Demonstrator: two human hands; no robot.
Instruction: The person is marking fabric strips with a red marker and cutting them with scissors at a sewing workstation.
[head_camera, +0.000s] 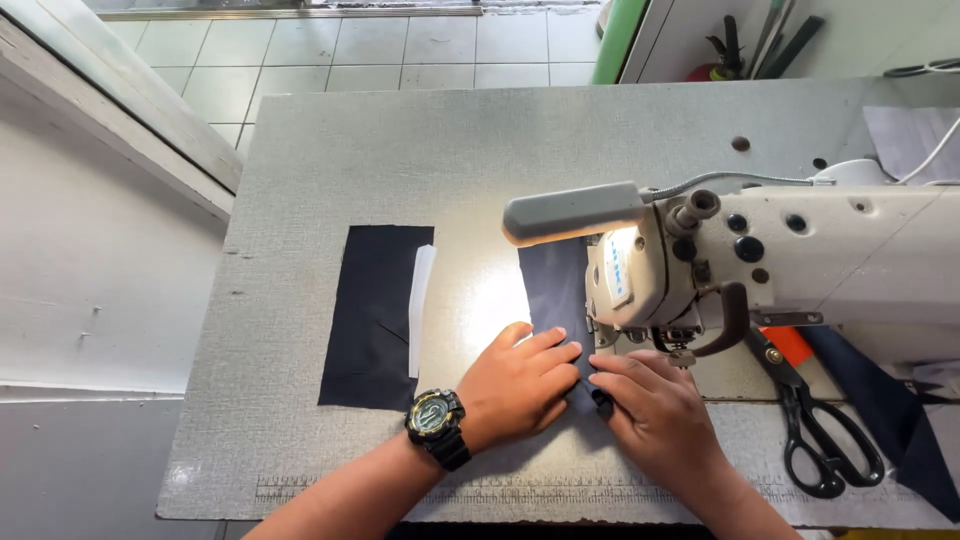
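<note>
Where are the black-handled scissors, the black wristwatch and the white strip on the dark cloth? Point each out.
Black-handled metal scissors (815, 425): head view, on the handles just below the pivot.
Black wristwatch (434, 415): head view, on its round face, left wrist.
Narrow white fabric strip (421, 300): head view, on its middle, at the dark cloth's right edge.

Small rectangular blue-and-white label on the sewing machine's cream head; round watch face with dark screen.

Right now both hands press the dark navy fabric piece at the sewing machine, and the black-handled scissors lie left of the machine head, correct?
Not quite. In the head view the black-handled scissors lie right of the cream sewing machine head. The left hand and right hand do press the dark navy fabric piece.
</note>
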